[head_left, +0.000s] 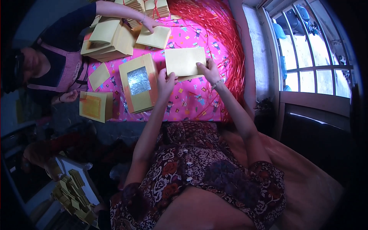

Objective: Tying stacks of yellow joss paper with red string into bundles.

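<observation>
Pale yellow paper [184, 58] sits between my two hands, over the pink patterned counter [178, 102], though I can't tell from my end whether its underside touches the cover. My left hand [166, 81] has its fingers closed on the lower left corner; my right hand [209, 72] pinches the right side, thumb flat on top, the remaining fingers partly hidden behind the edge. Just left lies a yellow block with a silver panel [139, 80]; red strips [231, 57] heap along the right. Up beyond, a co-worker's hand [150, 23] presses on a smaller yellow pad [154, 38].
</observation>
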`<state>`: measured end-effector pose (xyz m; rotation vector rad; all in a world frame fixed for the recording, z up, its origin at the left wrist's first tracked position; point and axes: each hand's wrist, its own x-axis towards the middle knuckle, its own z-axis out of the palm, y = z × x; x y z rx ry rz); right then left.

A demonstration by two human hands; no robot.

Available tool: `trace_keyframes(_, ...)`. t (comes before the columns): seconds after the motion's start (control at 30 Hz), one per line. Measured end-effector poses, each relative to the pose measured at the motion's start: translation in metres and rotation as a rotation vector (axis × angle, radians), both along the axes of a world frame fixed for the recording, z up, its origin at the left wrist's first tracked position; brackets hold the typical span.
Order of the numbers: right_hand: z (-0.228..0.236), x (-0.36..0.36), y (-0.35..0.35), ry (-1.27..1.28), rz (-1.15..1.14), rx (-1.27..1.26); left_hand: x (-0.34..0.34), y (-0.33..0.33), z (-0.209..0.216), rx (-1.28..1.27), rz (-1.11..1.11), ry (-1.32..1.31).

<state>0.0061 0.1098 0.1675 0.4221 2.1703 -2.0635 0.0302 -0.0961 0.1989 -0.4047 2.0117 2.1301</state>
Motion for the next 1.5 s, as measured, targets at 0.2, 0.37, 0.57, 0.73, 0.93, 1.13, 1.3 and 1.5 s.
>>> trace_keyframes(0.2,-0.036,-0.015,0.021,-0.080,0.089,0.358,-0.013,0.011,-0.082,-0.389,-0.039,-0.091)
trace_keyframes(0.37,-0.049,-0.016,0.022,-0.141,0.136,0.567,-0.015,0.019,-0.090,-0.652,-0.107,-0.101)
trace_keyframes(0.57,-0.068,-0.012,0.024,-0.081,0.150,0.609,-0.016,0.016,-0.124,-0.516,-0.062,-0.158)
trace_keyframes(0.73,-0.056,-0.010,0.022,-0.072,0.158,0.598,-0.011,0.023,-0.130,-0.433,0.154,-0.087)
trace_keyframes(0.93,-0.050,-0.007,0.018,0.050,0.158,0.916,-0.012,0.025,-0.124,-0.612,0.094,-0.088)
trace_keyframes(1.13,-0.042,-0.009,0.001,-0.053,0.113,1.122,-0.011,0.028,-0.103,-0.839,0.006,-0.020)
trace_keyframes(1.3,-0.040,-0.016,0.002,-0.212,0.120,0.924,-0.008,0.025,-0.093,-0.763,0.072,-0.055)
trace_keyframes(1.5,-0.046,-0.013,0.035,-0.026,-0.046,0.912,0.025,0.045,-0.041,-0.730,0.041,0.260)
